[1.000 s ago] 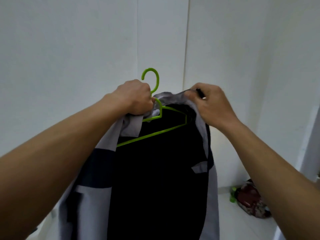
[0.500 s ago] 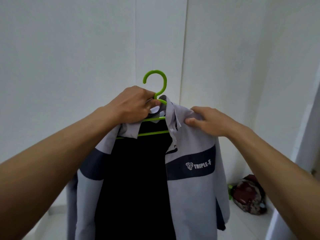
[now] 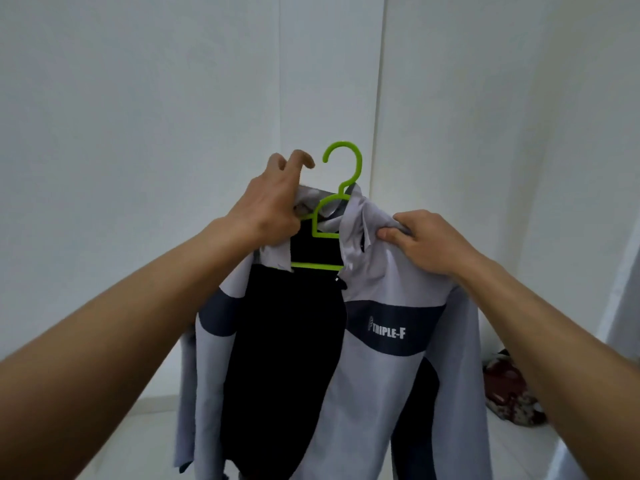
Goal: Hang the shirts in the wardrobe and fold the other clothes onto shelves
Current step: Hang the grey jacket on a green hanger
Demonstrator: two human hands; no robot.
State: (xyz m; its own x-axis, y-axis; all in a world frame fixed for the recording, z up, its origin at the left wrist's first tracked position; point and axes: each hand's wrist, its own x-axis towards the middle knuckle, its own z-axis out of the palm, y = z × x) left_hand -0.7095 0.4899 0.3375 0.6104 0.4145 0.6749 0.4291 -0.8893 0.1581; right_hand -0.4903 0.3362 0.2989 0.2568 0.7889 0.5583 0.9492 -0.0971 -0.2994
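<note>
A light grey shirt [image 3: 388, 375] with a dark band, white "TRIPLE-F" lettering and a black inside hangs open on a bright green hanger [image 3: 329, 233], held up in front of a white wall. My left hand [image 3: 273, 206] grips the shirt's left collar side and the hanger's neck, with two fingers lifted free. My right hand [image 3: 426, 240] pinches the fabric at the shirt's right shoulder. The hanger's hook points up, hooked on nothing.
White walls meet in a corner [image 3: 377, 133] straight ahead. A dark red patterned bag or bundle [image 3: 509, 393] lies on the white floor at the lower right. A pale door or panel edge [image 3: 620, 306] runs along the right side.
The shirt's right front has been pulled over the hanger's right arm and smoothed. My left hand has loosened, with fingers now lifted; my right hand has shifted outward along the shoulder.
</note>
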